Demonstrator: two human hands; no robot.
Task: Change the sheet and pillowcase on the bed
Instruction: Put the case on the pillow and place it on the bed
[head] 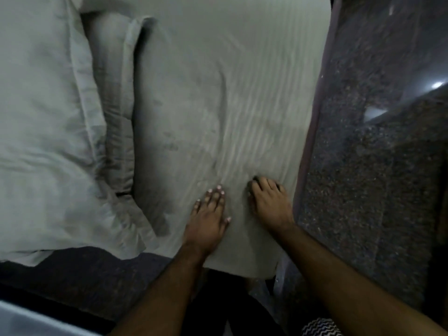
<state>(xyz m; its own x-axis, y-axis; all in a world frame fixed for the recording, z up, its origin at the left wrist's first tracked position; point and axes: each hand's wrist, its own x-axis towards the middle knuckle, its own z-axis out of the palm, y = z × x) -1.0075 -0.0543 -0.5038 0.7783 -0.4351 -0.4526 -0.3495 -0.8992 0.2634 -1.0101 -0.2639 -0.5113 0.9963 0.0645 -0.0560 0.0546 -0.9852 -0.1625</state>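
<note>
Both of the person's hands are lying on the pale sheet [218, 81] near the corner of the bed closest to them. The left hand [208, 214] is resting flat, its fingers straight and together, palm down on the cloth, holding nothing. The right hand [269, 202] is sitting just beside it, nearer the bed's edge — its fingers are bending at the tips and digging into the fabric, and a small bunch of sheet is puckering under them, with fine ripples running away up the bed. A pillow in a pale pillowcase [41, 117] is lying to the left, and a second, greyer pillow [114, 93] is leaning against it, its long side touching the sheet. Along the right side a speckled dark floor [375, 166] is showing — two bright reflections are glinting on it.
</note>
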